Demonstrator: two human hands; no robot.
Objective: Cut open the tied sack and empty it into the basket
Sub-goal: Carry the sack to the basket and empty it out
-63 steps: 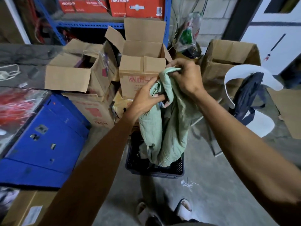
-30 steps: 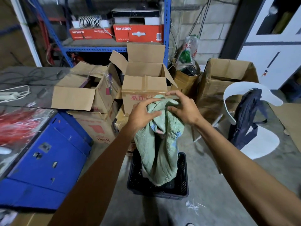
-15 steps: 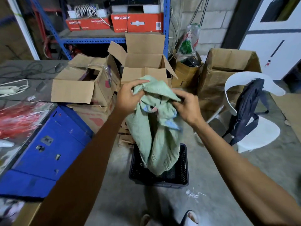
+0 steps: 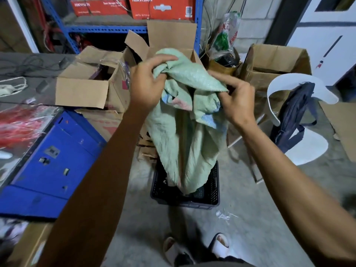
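My left hand & right hand clench the sack top; it hangs straight down w/ its low end in the basket.

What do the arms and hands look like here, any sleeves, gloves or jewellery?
Both forearms are bare as far as the frame shows, with no sleeve edge in view. The left hand and right hand wear no gloves, and no rings, watch or wristband are visible. No markings can be made out. The feet below are in pale open-toed slippers.

A pale green sack hangs over a black perforated basket beside blue cabinet.
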